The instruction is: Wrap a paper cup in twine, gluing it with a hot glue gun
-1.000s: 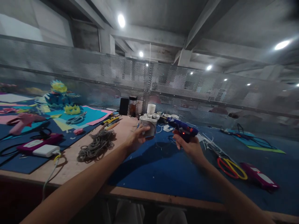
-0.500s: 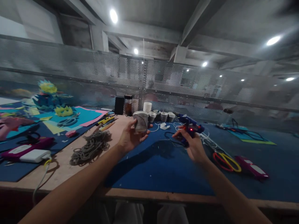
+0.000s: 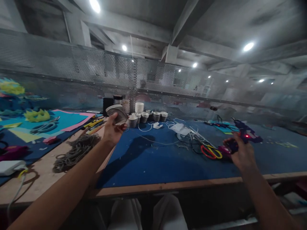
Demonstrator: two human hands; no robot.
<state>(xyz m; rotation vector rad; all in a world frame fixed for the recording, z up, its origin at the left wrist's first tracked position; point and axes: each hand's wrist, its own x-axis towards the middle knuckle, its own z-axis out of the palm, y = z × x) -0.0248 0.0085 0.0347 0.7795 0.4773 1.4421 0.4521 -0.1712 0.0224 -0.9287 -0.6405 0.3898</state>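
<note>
My left hand [image 3: 112, 131] holds a cup wrapped in grey cord [image 3: 117, 114], tilted, above the left edge of the blue mat [image 3: 144, 166]. Over the right part of the mat, my right hand [image 3: 240, 150] is closed around a dark blue glue gun [image 3: 248, 133] with a red light lit on it. Its nozzle points up and away to the left. Several small wrapped cups [image 3: 156, 116] stand at the back of the mat beside a stack of white cups [image 3: 139, 107].
Grey cord [image 3: 74, 151] lies heaped at the left, near pencils [image 3: 96, 123] and blue-handled scissors [image 3: 45, 127]. Red and yellow scissors [image 3: 211, 152] lie among cables before my right hand. A perforated screen [image 3: 153, 80] stands behind.
The view has turned right. My right hand has carried the glue gun away to the right, apart from the cup. The cup in my left hand is now tilted more.
</note>
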